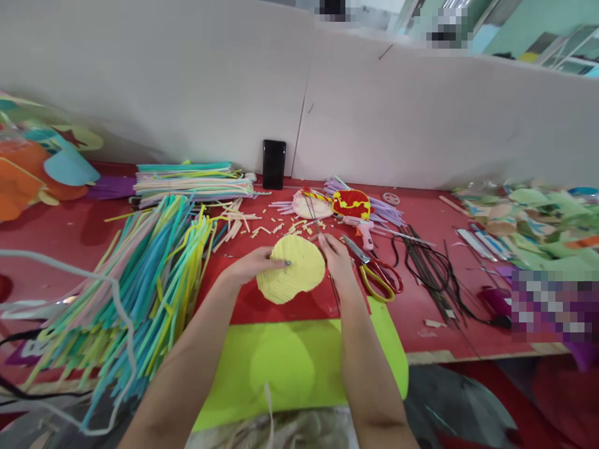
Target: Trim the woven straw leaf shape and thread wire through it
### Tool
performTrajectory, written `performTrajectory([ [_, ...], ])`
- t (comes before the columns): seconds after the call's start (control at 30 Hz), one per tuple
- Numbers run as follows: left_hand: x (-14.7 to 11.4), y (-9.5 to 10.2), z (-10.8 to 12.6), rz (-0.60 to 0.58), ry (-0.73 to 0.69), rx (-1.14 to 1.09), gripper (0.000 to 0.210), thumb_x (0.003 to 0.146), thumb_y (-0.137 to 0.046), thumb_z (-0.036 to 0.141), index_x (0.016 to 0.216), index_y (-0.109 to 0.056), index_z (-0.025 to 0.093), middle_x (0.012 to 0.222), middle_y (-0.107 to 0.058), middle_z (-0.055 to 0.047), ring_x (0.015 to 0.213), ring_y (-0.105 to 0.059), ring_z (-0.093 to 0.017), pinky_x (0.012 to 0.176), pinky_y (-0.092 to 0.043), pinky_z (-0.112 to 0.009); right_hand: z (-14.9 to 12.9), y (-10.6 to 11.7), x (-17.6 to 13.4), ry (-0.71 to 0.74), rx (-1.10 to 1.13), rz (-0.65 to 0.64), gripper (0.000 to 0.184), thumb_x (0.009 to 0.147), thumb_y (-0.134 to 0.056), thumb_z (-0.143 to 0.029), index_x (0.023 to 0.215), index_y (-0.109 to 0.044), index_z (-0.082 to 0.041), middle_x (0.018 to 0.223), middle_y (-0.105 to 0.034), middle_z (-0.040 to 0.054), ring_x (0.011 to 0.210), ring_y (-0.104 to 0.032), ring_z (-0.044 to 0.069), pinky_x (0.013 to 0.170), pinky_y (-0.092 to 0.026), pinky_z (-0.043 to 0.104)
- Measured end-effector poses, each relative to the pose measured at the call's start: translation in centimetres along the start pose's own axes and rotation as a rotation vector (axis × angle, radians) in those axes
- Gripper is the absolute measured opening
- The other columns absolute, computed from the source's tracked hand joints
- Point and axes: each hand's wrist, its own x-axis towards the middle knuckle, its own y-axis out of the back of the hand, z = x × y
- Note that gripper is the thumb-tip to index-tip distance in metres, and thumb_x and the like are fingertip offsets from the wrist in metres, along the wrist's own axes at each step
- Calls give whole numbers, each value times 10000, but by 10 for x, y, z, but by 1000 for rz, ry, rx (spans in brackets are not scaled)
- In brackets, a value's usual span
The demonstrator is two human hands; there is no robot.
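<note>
My left hand (pixel 262 264) grips a pale yellow, ribbed, roughly round disc (pixel 299 265) by its left side, thumb on the face and fingers behind. The disc's lower edge is uneven. At its right edge, my right hand (pixel 333 249) is closed around a thin dark stick-like piece (pixel 311 207) that slants up and away; its exact kind cannot be made out. Beyond the hands lie a pink-and-white round piece (pixel 306 206) and a red-and-yellow round piece (pixel 352 204). Small pale clippings (pixel 271 226) are scattered between.
Bundles of coloured pipe cleaners (pixel 154 262) cover the left. On the right are scissors (pixel 374 268), a pink glue gun (pixel 362 232), dark wires (pixel 430 274) and green cut pieces (pixel 552 231). A phone (pixel 274 164) leans on the white partition (pixel 187 81). A lime-green sheet (pixel 327 362) overhangs the near edge.
</note>
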Motion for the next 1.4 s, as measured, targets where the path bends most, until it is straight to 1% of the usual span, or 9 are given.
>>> performTrajectory([
  [0.17, -4, -1, 0, -65, 32, -11, 391, 630, -753, 323, 975, -696, 149, 996, -710, -127, 851, -680, -254, 782, -537, -365, 2, -8, -4, 30, -42, -53, 393, 786, -539, -557, 680, -578, -180, 574, -463, -37, 528, -418, 109, 490, -312, 229],
  [0.27, -3, -1, -3, -36, 54, -65, 367, 627, -760, 307, 953, -694, 151, 983, -713, -123, 821, -685, -241, 759, -548, -349, 8, -5, 1, -56, -10, 53, 426, 800, -498, -586, 757, -624, -181, 507, -395, -46, 454, -355, 109, 451, -280, 246],
  [0.37, 0, -2, -6, 88, 4, -180, 349, 641, -750, 309, 946, -679, 155, 988, -711, -125, 835, -685, -246, 750, -556, -351, 5, -3, 2, -95, 143, 186, 471, 842, -411, -603, 893, -636, -191, 478, -354, -56, 383, -300, 110, 402, -264, 265],
  [0.57, 10, 4, -5, 408, -290, -347, 387, 711, -678, 387, 1032, -623, 178, 1022, -703, -102, 974, -651, -256, 857, -528, -369, -24, -10, -23, 309, 157, 432, 249, 901, -426, -469, 910, -515, -236, 569, -472, -47, 455, -438, 100, 447, -372, 234],
  [0.67, 15, 11, -4, 480, -414, -379, 428, 662, -726, 394, 1011, -631, 166, 1032, -700, -102, 1020, -629, -261, 896, -501, -373, -28, -15, -32, 410, 10, 361, 207, 913, -438, -406, 902, -522, -217, 636, -584, -15, 512, -522, 107, 497, -427, 236],
  [0.83, 21, 18, -8, 498, -522, -345, 480, 624, -760, 386, 1035, -642, 168, 1052, -694, -101, 1064, -605, -259, 939, -456, -376, -27, -18, -29, 382, -145, 132, 166, 892, -510, -327, 840, -583, -188, 749, -692, 32, 679, -645, 145, 656, -503, 264],
  [1.0, 24, 19, -12, 490, -503, -313, 445, 643, -750, 369, 1030, -653, 171, 1070, -688, -97, 989, -635, -237, 893, -476, -352, -30, -13, -27, 348, -122, 151, 147, 873, -541, -333, 883, -575, -190, 833, -723, 53, 830, -689, 194, 771, -529, 314],
  [1.2, 25, 18, -11, 507, -511, -310, 452, 648, -741, 382, 1038, -654, 170, 1054, -692, -100, 975, -637, -233, 874, -482, -345, -24, -17, -24, 315, 55, 180, 131, 848, -576, -325, 864, -546, -199, 848, -723, 47, 664, -703, 189, 619, -573, 301],
  [1.4, 26, 17, -13, 495, -515, -278, 461, 642, -740, 396, 1033, -659, 167, 1082, -684, -106, 982, -635, -230, 874, -479, -333, -23, -18, -26, 348, 38, 246, 122, 847, -578, -314, 884, -554, -201, 853, -725, 46, 731, -710, 197, 664, -578, 305],
])
